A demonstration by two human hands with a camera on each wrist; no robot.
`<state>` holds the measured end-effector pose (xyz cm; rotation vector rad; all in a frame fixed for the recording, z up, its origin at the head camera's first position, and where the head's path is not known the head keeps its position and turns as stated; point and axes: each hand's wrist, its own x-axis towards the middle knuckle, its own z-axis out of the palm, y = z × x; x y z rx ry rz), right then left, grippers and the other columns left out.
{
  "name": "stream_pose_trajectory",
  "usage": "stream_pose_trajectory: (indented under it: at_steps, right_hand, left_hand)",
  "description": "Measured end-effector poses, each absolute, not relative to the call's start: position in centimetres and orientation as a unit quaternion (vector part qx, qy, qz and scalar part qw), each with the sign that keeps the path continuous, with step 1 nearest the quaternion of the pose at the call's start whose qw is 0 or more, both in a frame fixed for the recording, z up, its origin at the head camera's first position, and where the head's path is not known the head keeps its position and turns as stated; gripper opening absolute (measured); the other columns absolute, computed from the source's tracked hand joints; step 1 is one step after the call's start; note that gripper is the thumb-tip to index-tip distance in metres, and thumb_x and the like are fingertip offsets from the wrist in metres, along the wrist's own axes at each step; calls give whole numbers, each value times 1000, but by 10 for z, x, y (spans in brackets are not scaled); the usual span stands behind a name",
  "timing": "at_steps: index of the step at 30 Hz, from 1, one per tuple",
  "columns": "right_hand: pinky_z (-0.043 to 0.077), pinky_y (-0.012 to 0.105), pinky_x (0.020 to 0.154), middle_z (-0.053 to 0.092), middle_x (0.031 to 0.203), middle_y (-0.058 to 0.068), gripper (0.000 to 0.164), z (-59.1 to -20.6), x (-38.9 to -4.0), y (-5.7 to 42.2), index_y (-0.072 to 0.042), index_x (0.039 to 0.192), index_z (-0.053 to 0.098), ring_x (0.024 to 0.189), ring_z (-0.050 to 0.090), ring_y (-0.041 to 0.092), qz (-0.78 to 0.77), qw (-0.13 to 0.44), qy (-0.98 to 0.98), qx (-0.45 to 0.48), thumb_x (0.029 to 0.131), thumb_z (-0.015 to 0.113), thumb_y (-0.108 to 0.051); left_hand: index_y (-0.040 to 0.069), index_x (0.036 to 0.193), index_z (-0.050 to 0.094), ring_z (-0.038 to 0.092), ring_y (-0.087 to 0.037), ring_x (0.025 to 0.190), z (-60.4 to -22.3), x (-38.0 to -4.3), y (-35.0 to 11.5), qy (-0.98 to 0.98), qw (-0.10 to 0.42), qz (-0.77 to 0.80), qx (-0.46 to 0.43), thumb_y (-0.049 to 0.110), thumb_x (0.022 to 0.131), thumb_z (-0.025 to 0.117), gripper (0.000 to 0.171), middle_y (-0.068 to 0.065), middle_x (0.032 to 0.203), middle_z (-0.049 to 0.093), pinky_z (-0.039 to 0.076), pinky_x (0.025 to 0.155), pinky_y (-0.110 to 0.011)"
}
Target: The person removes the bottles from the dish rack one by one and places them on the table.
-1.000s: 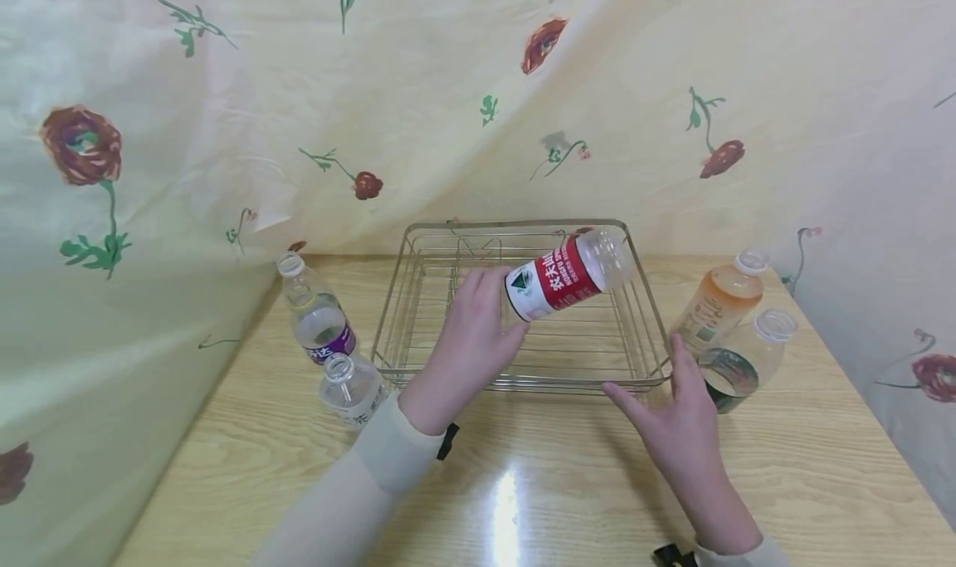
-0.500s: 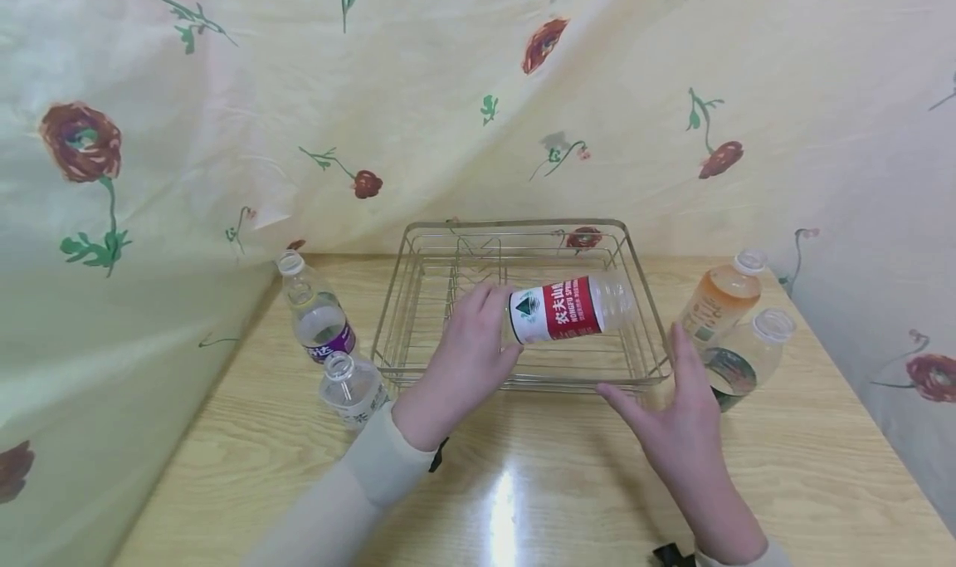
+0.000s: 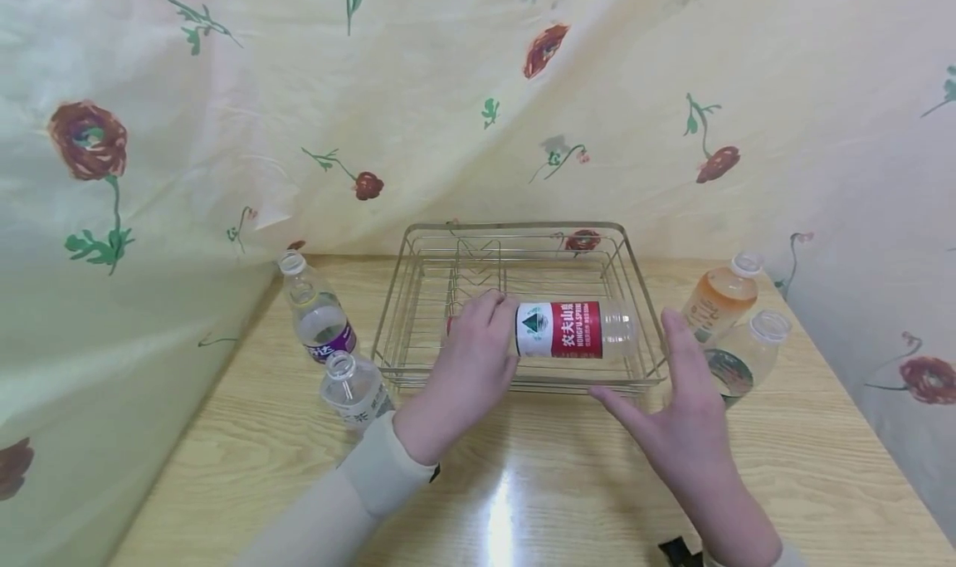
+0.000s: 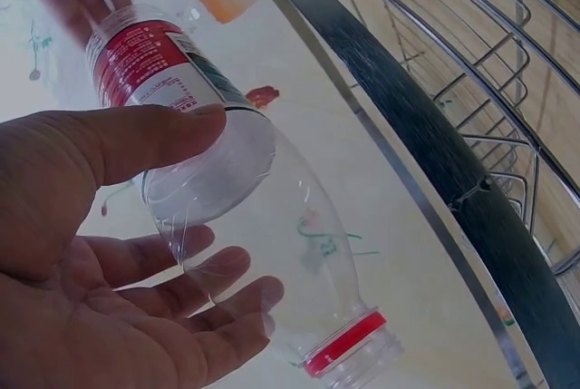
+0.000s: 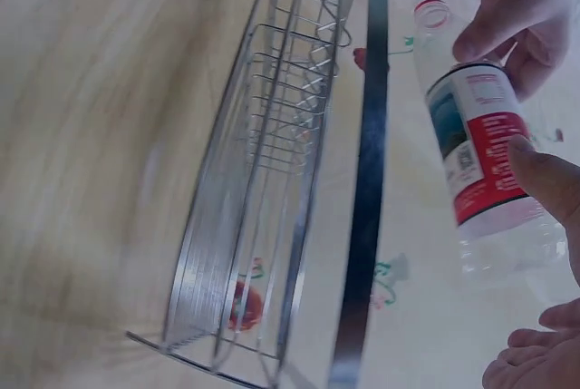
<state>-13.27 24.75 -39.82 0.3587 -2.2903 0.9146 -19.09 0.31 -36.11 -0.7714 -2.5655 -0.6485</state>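
In the head view a clear water bottle point(image 3: 571, 329) with a red and white label lies level, over or inside the wire dish rack point(image 3: 478, 378); I cannot tell whether it touches the wires. My left hand point(image 3: 470, 368) grips it near its middle, and the red-ringed neck point(image 4: 344, 344) shows beyond that hand in the left wrist view. Spread thumb and fingers mark my right hand point(image 3: 690, 417), beside the rack's front right corner. It holds nothing, and a gap separates it from the bottle's base in the head view.
Left of the rack stand a purple-labelled bottle point(image 3: 319, 314) and a short clear bottle point(image 3: 354, 394). An orange drink bottle point(image 3: 720, 297) and a clear one with a dark label point(image 3: 754, 355) stand at right. Behind hangs a flowered cloth point(image 3: 448, 94).
The bottle has come down toward the rack and turned from tilted to level, with my left hand still gripping it. My right hand has barely moved.
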Motion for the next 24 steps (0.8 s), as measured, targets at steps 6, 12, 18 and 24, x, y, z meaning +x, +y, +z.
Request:
stream_pose_trajectory:
  at_steps: [6,12,18,24]
  right_hand:
    - [28,45,118,38,158,17,109,-387,-135,244,-4,157,36,143,35,41,325,332,-869,173,79,72,-70]
    - [40,56,107,38,158,17,106,-374,-135,238,-2,155,39,141,37,41,282,301,-888,206,75,86,-53]
    - [37,58,110,44,152,23,108,-364,-137,229,3,152,41,140,40,42,226,269,-904,244,63,98,-18]
    - [35,58,111,52,145,23,97,-360,-140,224,6,144,51,134,47,43,190,251,-914,256,62,100,-15]
  left_hand:
    - [-5,132,60,55,-29,113,-359,-187,4,-917,187,-208,-284,-3,75,86,62,-15,120,59,47,103,-37]
    - [-6,134,58,54,-30,116,-359,-184,3,-920,180,-191,-290,-2,75,85,65,-16,121,59,44,107,-39]
    - [-3,132,59,54,-32,118,-360,-179,5,-924,178,-169,-292,0,75,86,63,-16,124,59,44,107,-41]
    - [0,125,62,56,-30,114,-361,-174,11,-919,202,-150,-305,-2,73,85,57,-14,120,62,44,105,-42]
